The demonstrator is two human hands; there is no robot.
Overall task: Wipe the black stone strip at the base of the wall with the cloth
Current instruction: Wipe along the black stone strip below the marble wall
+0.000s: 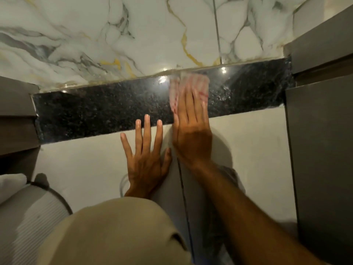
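White marble-look wall tile [133,35] with grey and gold veining on top, pale floor tile [248,150] below, black stone strip [99,109] running between them at the wall base, glossy with light glints. Grey cabinet panels [321,150] bound the strip on both sides. Right hand [191,131] flat, fingers extended, pressing a white cloth with red stripes [188,87] onto the strip right of centre; cloth and fingers are motion-blurred, cloth reaches the strip's top edge. Left hand [147,150] open, fingers spread, palm down on the floor tile just beside the right hand, fingertips overlapping the strip's lower edge, holding nothing. Beige sleeve [114,232] fills the lower middle. Ribbed grey-white object [34,217] at lower left, can't identify it.
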